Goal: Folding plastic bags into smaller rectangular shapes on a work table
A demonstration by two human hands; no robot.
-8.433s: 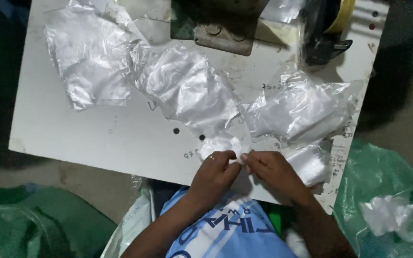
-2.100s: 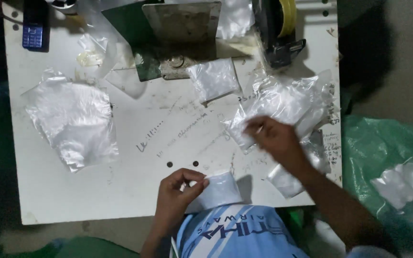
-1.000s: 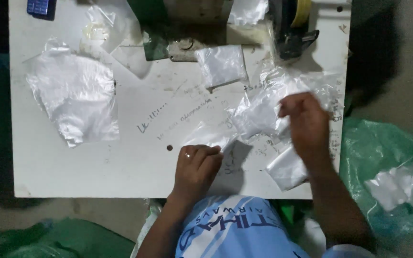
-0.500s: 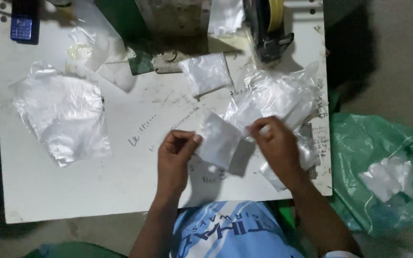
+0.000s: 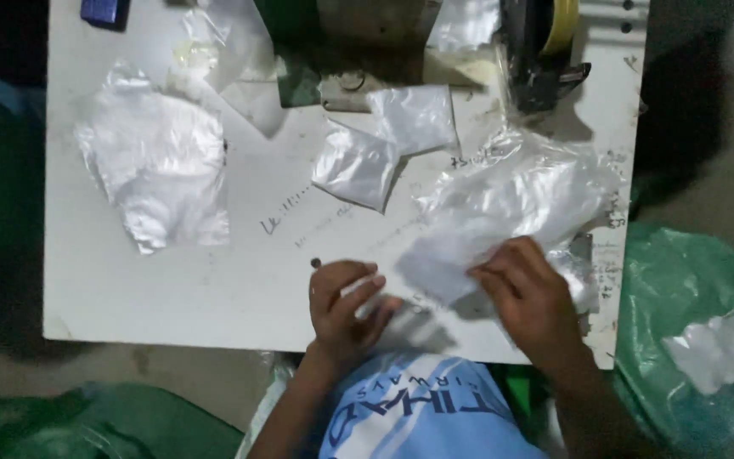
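My right hand grips the near edge of a clear plastic bag lying crumpled on the right side of the white table. My left hand rests on the table's front edge with its fingers half curled and nothing clearly in it. Two small white packets lie apart from both hands toward the back: one in the middle, the other just behind it and touching it.
A big crumpled clear bag lies at the left. At the back stand a tape dispenser with a yellow roll, a dark metal fixture and a blue object. A green sack holding white plastic sits beside the table's right edge.
The small white packet held between both hands now lies on the table next to the other packet. My right hand moved to the clear bag; my left hand dropped to the front edge.
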